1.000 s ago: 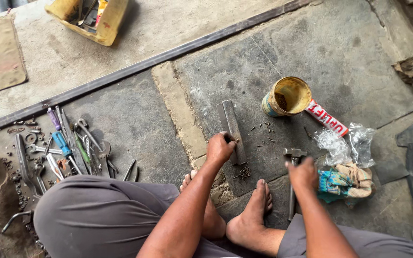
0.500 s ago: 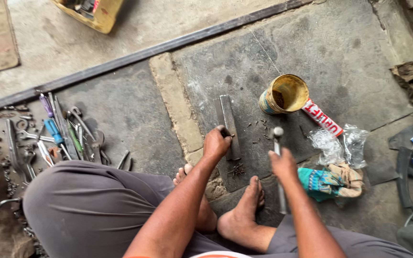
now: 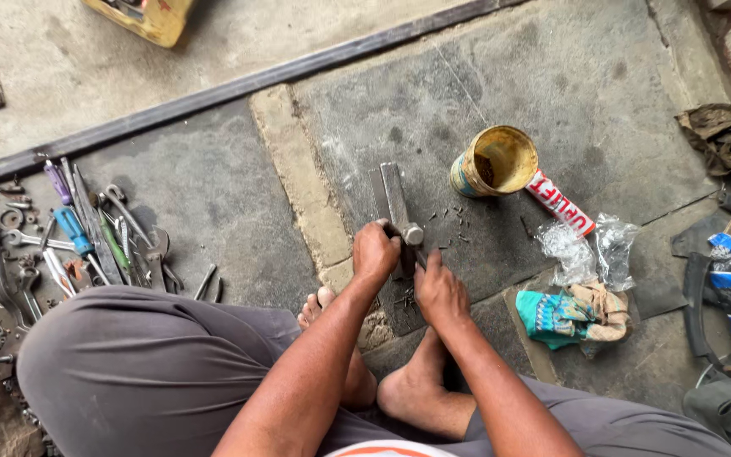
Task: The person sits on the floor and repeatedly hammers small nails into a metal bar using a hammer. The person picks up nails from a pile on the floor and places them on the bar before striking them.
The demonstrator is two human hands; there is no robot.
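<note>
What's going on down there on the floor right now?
A person sits barefoot on the stone floor. The left hand pins something small against a flat metal bar, while the right hand grips a hammer with its head down at the bar beside the left fingers. Small nails lie scattered around. A yellow tin can stands open just beyond, and a spread of wrenches and screwdrivers lies off to the person's left.

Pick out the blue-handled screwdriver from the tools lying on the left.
It is the blue-handled screwdriver in the middle of the tool pile, between the purple-handled one further up and the green-handled one to its right. No other handle there is blue.
</note>
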